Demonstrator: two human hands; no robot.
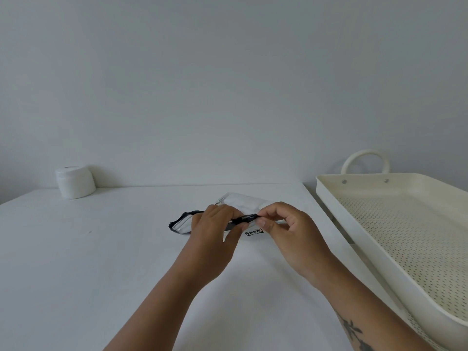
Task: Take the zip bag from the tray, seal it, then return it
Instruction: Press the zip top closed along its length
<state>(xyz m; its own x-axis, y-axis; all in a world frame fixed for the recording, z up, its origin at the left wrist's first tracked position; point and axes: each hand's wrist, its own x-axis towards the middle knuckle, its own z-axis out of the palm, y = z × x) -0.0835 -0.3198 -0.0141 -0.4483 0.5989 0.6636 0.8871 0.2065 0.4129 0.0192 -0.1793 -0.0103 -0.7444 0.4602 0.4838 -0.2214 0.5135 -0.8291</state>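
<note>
A clear zip bag (pixel 243 202) with a black zip strip and white contents lies on the white table (pixel 101 249), left of the tray. My left hand (pixel 215 221) pinches the black strip near its middle. Just to the right, my right hand (pixel 281 221) pinches the same strip between thumb and forefinger. The strip's left end sticks out past my left hand and gapes a little. A black logo label shows below my right thumb. The cream perforated tray (pixel 395 224) stands at the right with nothing in it.
A white cylindrical container (pixel 74 182) stands at the table's back left by the wall. The tray has a looped handle (pixel 364 160) at its far end and overhangs the table's right edge. A pale wall runs behind the table.
</note>
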